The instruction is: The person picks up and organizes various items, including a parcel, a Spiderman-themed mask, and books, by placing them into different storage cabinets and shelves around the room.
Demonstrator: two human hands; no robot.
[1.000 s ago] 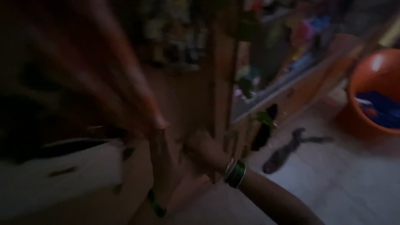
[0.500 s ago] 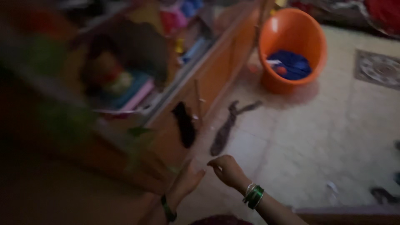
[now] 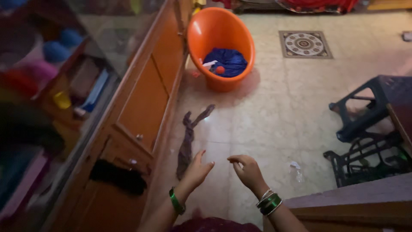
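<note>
My left hand [image 3: 196, 171] hangs over the tiled floor with its fingers spread and nothing in it; a green bangle sits on the wrist. My right hand [image 3: 246, 170], wearing green and silver bangles, has its fingers curled loosely and holds nothing. A dark strip of cloth [image 3: 189, 137] lies on the floor just beyond my left hand, next to the wooden cabinet [image 3: 146, 99]. Farther off stands an orange tub [image 3: 220, 43] with blue fabric [image 3: 228, 61] inside.
A glass-fronted shelf [image 3: 51, 81] with coloured items fills the left. A black cloth [image 3: 118, 176] hangs from a cabinet drawer. A dark plastic stool [image 3: 365, 107] and a black metal treadle frame [image 3: 365, 159] stand at right. A patterned floor tile [image 3: 304, 44] lies far back.
The view has swung away from the cabinet down to the floor. Both hands have left the cabinet edge and now hover low over the tiles, empty.
</note>
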